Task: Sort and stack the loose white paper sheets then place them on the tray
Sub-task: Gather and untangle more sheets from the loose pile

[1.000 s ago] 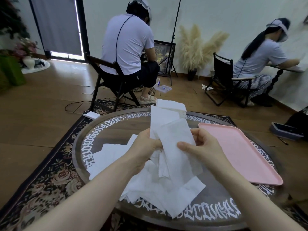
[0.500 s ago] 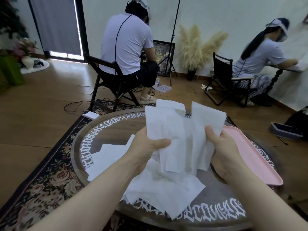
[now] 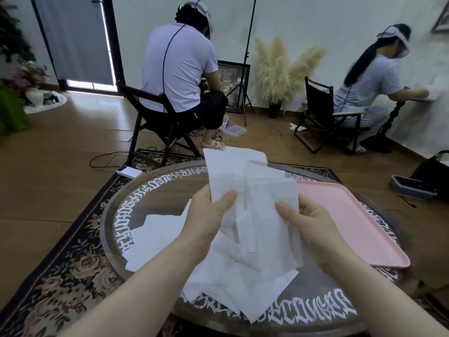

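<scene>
Hands raised above round dark lettered table (image 3: 145,190): left hand (image 3: 209,215) and right hand (image 3: 313,224) pinch overlapping thin white paper sheets (image 3: 255,190); empty pink rectangular plastic tray (image 3: 352,222) at 3 o'clock.

I count two hands (image 3: 209,215), one pink tray (image 3: 352,222), one round table (image 3: 116,215), two seated people (image 3: 179,69); paper sheets (image 3: 243,276) overlap, perhaps a dozen.

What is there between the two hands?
In the head view, only held white paper sheets span the gap between the left hand and the right hand, with more loose sheets on the table below.
</scene>
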